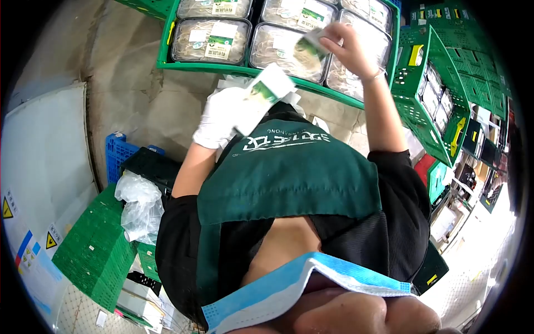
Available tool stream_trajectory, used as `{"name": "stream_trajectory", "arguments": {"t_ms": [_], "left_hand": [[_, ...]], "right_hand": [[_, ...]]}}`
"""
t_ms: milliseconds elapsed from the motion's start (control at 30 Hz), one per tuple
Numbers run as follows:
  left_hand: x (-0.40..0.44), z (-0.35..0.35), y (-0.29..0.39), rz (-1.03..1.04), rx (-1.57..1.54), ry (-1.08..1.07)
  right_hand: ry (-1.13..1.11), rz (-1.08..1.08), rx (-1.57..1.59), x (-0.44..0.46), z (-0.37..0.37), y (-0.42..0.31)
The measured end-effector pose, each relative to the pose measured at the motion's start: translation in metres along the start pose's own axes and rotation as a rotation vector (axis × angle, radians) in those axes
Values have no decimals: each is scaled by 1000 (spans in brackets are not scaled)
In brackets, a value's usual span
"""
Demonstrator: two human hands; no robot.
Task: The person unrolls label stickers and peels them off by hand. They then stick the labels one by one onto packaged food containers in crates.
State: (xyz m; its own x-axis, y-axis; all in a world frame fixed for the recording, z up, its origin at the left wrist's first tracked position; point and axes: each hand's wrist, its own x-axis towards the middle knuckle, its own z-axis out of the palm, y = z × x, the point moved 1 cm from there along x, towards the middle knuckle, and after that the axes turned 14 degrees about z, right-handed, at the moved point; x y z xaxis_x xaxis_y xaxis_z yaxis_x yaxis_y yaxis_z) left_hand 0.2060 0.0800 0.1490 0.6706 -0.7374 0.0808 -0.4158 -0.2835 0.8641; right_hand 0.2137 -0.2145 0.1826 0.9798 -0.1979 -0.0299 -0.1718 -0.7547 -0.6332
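A white glove covers my left hand (221, 116), which is closed around a stack of white and green labels (266, 94) in front of the apron. My bare right hand (349, 49) pinches a single green label (309, 51) between thumb and fingers. That label hangs over a clear-lidded pack (278, 49) of pale, stringy food; whether it touches the lid I cannot tell. The pack lies among several others in a green crate (217, 68). At the crate's left, another pack (186, 40) carries a green and white label (220, 42) on its lid.
To the right, a tilted green crate (409, 72) holds more packs (433, 100), with stacked green crates (475, 61) behind. At the lower left are a green crate (94, 245), a clear plastic bag (139, 200) and a blue crate (114, 156). A white panel (50, 150) stands far left.
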Motion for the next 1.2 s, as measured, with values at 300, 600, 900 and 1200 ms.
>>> {"name": "stream_trajectory", "arguments": {"t_ms": [300, 600, 900, 1200], "left_hand": [[-31, 7, -2, -231, -635, 394], [27, 78, 55, -90, -487, 326], [39, 112, 43, -316, -663, 380], [67, 172, 96, -193, -800, 386]], "right_hand": [[333, -106, -324, -41, 63, 10], [-305, -23, 332, -113, 8, -21], [-80, -83, -199, -66, -90, 141], [-309, -83, 385, -101, -83, 118]]}}
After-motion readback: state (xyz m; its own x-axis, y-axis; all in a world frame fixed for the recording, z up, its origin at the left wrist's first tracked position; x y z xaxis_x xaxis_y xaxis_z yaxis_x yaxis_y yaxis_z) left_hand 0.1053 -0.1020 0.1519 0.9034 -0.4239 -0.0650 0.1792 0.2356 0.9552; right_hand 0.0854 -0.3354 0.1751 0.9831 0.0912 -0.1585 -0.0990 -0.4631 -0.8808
